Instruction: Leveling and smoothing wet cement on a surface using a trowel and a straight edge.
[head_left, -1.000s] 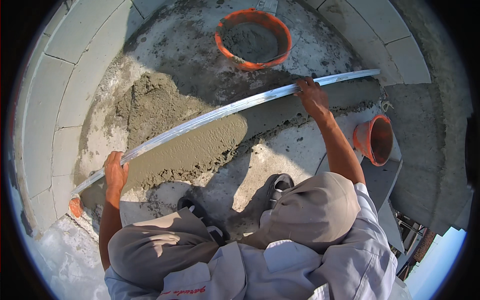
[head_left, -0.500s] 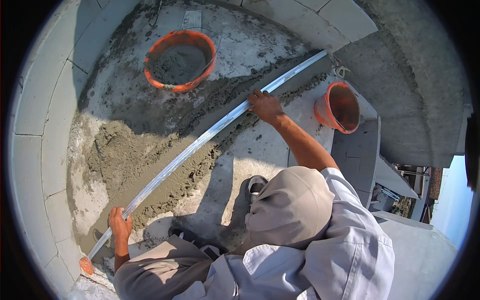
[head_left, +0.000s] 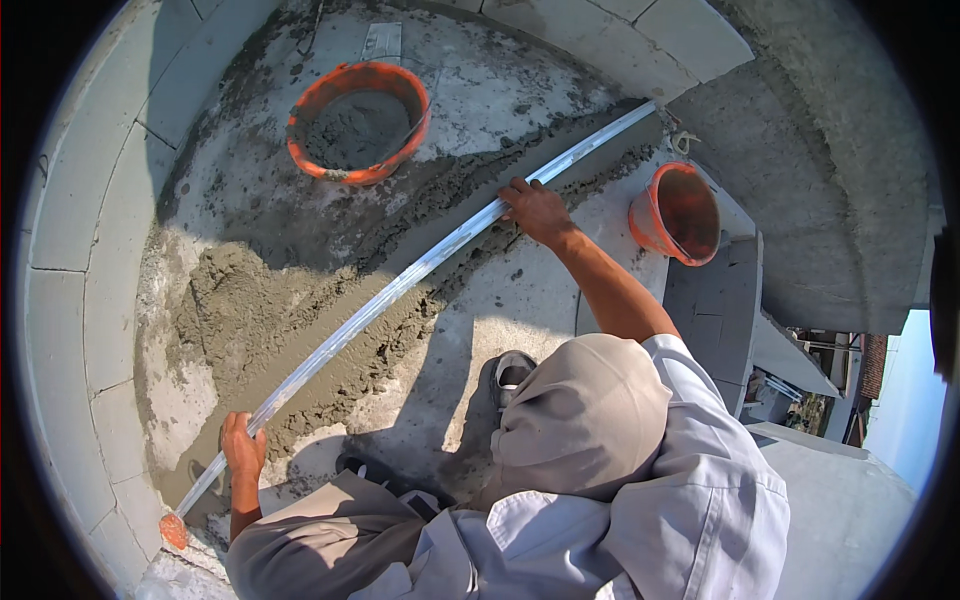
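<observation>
A long silvery metal straightedge point(head_left: 385, 296) lies diagonally on a band of wet grey mortar point(head_left: 290, 365), from the lower left to the upper right. My left hand point(head_left: 243, 447) grips it near its lower end, with the fingers over the far edge and the thumb on the near side. Farther up the bar, my right hand point(head_left: 537, 211) is closed round it, fingertips over the top. Mortar under the bar looks smooth, while rough crumbs line the near side and a lumpy heap point(head_left: 235, 300) lies on the far side.
An orange tub point(head_left: 425, 125) of mortar stands at the back. A smaller orange bucket point(head_left: 650, 225) is tilted at the right. Pale block walls point(head_left: 65, 320) border the floor at the left and back. An orange-red lump point(head_left: 174, 531) sits by the bar's lower end.
The straightedge and both hands have shifted very slightly to the right. My grip on the bar looks the same.
</observation>
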